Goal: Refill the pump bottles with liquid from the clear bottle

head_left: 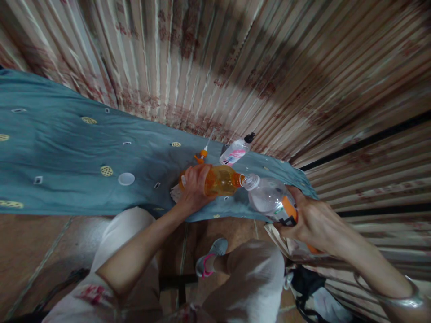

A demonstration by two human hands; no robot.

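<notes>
Silver bangle [414,302] and all, the right hand [311,220] closes round a clear bottle [269,197], mouth-to-mouth with the amber bottle [222,180], which the left hand [195,188] clasps round its lower half.

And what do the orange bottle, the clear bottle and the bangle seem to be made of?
The orange bottle in the left hand: probably glossy plastic, see-through with bright highlights; glass isn't ruled out. The clear bottle in the right hand: likely smooth plastic, transparent and shiny. The bangle: apparently polished metal, judging by its silvery gleam.
</notes>
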